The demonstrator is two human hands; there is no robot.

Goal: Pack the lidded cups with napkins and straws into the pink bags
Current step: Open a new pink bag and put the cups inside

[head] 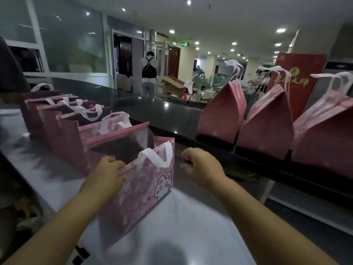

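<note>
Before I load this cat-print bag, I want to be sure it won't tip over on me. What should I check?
1. Cat-print pink bag stands upright on the white table: ok.
2. Bag mouth is spread open: ok.
3. Left hand has a grip on the bag's near rim: ok.
4. Right hand is free, beside the bag and not touching it: its fingers are curled, and whether they hold anything: cannot tell.
5. Room inside the bag: the interior is dark: cannot tell.
</note>
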